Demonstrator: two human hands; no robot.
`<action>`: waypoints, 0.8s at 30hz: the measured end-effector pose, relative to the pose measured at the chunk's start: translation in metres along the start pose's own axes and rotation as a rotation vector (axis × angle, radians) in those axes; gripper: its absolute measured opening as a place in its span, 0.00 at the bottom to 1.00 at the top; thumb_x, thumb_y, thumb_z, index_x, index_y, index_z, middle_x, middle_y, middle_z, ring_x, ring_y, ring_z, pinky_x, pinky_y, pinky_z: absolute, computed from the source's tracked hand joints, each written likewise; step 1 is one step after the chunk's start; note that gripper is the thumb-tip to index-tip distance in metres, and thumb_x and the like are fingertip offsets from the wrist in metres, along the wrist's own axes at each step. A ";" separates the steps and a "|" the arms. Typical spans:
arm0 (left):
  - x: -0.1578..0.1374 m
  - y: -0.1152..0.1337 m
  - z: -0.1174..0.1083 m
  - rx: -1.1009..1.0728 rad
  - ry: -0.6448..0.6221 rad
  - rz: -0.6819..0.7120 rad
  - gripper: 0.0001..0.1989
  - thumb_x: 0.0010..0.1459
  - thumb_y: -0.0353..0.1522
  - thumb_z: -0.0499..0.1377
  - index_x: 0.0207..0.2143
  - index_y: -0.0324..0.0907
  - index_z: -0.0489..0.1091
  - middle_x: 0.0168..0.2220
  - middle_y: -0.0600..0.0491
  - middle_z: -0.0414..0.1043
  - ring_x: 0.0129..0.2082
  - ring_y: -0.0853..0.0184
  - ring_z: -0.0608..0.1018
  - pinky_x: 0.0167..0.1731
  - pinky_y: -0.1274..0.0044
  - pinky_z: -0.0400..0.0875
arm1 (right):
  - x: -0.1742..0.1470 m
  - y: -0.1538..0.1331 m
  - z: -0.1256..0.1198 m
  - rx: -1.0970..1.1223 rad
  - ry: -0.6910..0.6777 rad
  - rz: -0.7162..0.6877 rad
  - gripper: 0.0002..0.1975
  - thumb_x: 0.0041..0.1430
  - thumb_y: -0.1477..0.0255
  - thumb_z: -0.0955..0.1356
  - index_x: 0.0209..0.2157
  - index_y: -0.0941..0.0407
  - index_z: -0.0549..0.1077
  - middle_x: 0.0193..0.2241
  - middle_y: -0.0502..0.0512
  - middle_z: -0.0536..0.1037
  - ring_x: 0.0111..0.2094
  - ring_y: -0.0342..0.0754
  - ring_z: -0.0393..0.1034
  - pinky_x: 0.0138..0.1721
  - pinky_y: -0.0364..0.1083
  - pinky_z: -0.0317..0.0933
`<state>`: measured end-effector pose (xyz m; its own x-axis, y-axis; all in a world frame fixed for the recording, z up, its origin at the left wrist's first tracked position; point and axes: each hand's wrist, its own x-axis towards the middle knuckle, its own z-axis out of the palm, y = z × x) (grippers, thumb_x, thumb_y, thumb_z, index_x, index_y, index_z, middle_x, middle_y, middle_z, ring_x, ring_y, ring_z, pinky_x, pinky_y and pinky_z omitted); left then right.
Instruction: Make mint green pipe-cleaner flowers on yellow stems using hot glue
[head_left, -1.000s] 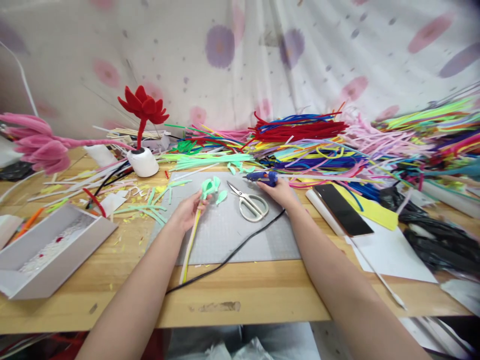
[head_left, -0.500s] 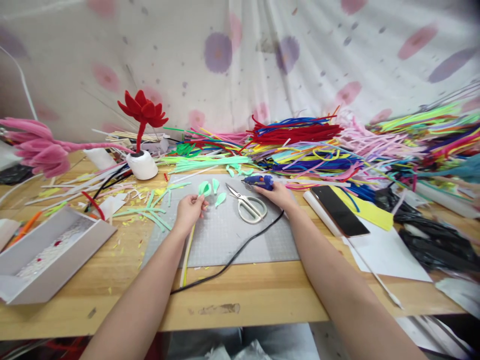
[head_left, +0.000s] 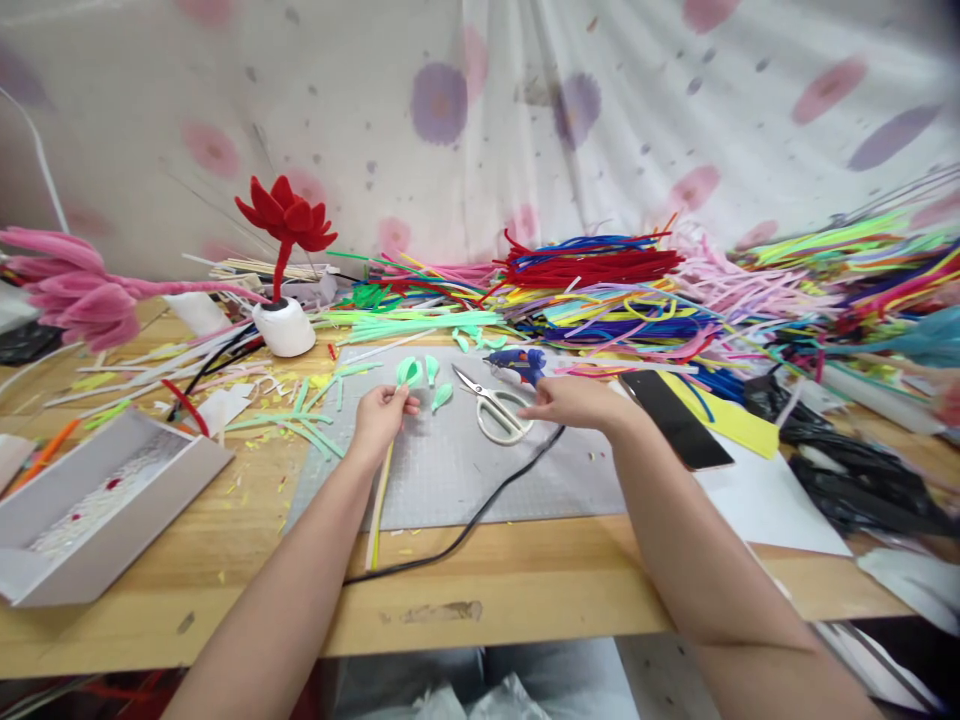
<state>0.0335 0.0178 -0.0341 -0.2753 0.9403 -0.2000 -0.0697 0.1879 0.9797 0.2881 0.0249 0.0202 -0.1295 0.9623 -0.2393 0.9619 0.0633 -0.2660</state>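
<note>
My left hand (head_left: 382, 415) is pinched around the base of a mint-green leaf (head_left: 407, 373). Below that hand, a thin white-and-yellow stem (head_left: 379, 505) runs down over the mat's front edge; whether it joins the leaf is hidden. Two loose mint-green leaves (head_left: 442, 397) lie just right of it on the grey cutting mat (head_left: 465, 485). My right hand (head_left: 566, 402) holds nothing visible, one finger reaching to the handle loops of the scissors (head_left: 504, 415). Just behind its fingers the blue glue gun (head_left: 519, 361) lies on the mat, its black cord (head_left: 480, 510) trailing forward.
At left stand an open grey box (head_left: 127, 520) of white beads and a red flower (head_left: 285, 215) in a white pot (head_left: 283, 328). Colourful pipe cleaners (head_left: 592, 265) pile along the back. A phone (head_left: 675, 420) lies at right, beside black plastic bags (head_left: 847, 480).
My right hand has let go of the glue gun and drawn back toward me, over to the scissors handles. My left hand keeps its pinch on the leaf in nearly the same spot.
</note>
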 end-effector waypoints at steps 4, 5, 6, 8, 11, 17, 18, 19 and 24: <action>-0.003 0.001 0.002 -0.067 -0.057 -0.039 0.07 0.47 0.30 0.60 0.22 0.35 0.66 0.21 0.51 0.72 0.18 0.74 0.72 0.11 0.85 0.54 | 0.022 -0.051 0.034 0.627 -0.008 -0.231 0.22 0.42 0.57 0.70 0.38 0.54 0.69 0.31 0.55 0.75 0.29 0.46 0.69 0.25 0.43 0.59; -0.004 0.001 0.002 -0.089 -0.077 -0.048 0.07 0.47 0.31 0.61 0.23 0.35 0.67 0.21 0.51 0.72 0.18 0.74 0.71 0.11 0.86 0.53 | 0.031 -0.065 0.044 0.807 -0.009 -0.259 0.25 0.43 0.59 0.70 0.44 0.53 0.66 0.35 0.55 0.74 0.30 0.45 0.69 0.25 0.42 0.61; -0.004 0.001 0.002 -0.109 -0.098 -0.059 0.08 0.46 0.31 0.61 0.23 0.35 0.67 0.22 0.51 0.72 0.18 0.75 0.71 0.11 0.86 0.53 | 0.040 -0.078 0.053 0.956 -0.036 -0.268 0.28 0.44 0.61 0.70 0.47 0.53 0.63 0.36 0.55 0.73 0.30 0.45 0.70 0.26 0.43 0.63; -0.004 0.001 0.002 -0.147 -0.137 -0.088 0.08 0.45 0.31 0.63 0.23 0.34 0.68 0.23 0.50 0.73 0.18 0.76 0.71 0.11 0.86 0.54 | 0.054 -0.098 0.065 1.173 -0.081 -0.287 0.28 0.48 0.65 0.68 0.51 0.53 0.59 0.33 0.52 0.73 0.29 0.43 0.70 0.28 0.43 0.64; -0.004 0.003 0.003 -0.200 -0.165 -0.140 0.07 0.46 0.30 0.63 0.24 0.34 0.68 0.22 0.50 0.73 0.18 0.77 0.71 0.11 0.87 0.54 | 0.066 -0.115 0.073 1.254 -0.098 -0.293 0.24 0.50 0.69 0.66 0.50 0.54 0.61 0.24 0.46 0.70 0.23 0.41 0.67 0.27 0.41 0.62; -0.003 0.002 0.007 -0.232 -0.159 -0.185 0.06 0.51 0.29 0.59 0.24 0.34 0.67 0.22 0.51 0.72 0.16 0.78 0.70 0.12 0.88 0.55 | 0.075 -0.115 0.078 1.116 0.021 -0.286 0.21 0.50 0.72 0.65 0.48 0.57 0.64 0.24 0.46 0.68 0.23 0.39 0.64 0.26 0.40 0.59; -0.003 0.002 0.007 -0.229 -0.159 -0.185 0.06 0.51 0.29 0.59 0.24 0.34 0.67 0.21 0.51 0.72 0.16 0.78 0.70 0.12 0.88 0.55 | 0.077 -0.114 0.080 1.085 0.027 -0.281 0.21 0.51 0.72 0.65 0.48 0.57 0.64 0.24 0.46 0.68 0.23 0.39 0.64 0.26 0.40 0.59; -0.003 0.001 0.008 -0.223 -0.161 -0.184 0.06 0.51 0.29 0.58 0.24 0.34 0.67 0.21 0.51 0.72 0.16 0.78 0.71 0.12 0.87 0.55 | 0.078 -0.114 0.081 1.055 0.029 -0.282 0.21 0.51 0.72 0.64 0.49 0.57 0.64 0.24 0.46 0.69 0.23 0.40 0.64 0.27 0.40 0.59; -0.003 0.004 0.007 -0.203 -0.183 -0.142 0.08 0.54 0.31 0.55 0.27 0.34 0.68 0.21 0.51 0.72 0.15 0.76 0.71 0.09 0.86 0.54 | 0.080 -0.116 0.076 0.905 0.083 -0.316 0.20 0.53 0.72 0.64 0.50 0.56 0.64 0.26 0.48 0.70 0.25 0.40 0.64 0.29 0.41 0.59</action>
<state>0.0408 0.0179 -0.0299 -0.0727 0.9476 -0.3111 -0.2907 0.2782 0.9155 0.1479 0.0749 -0.0387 -0.3001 0.9536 0.0245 0.3311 0.1282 -0.9348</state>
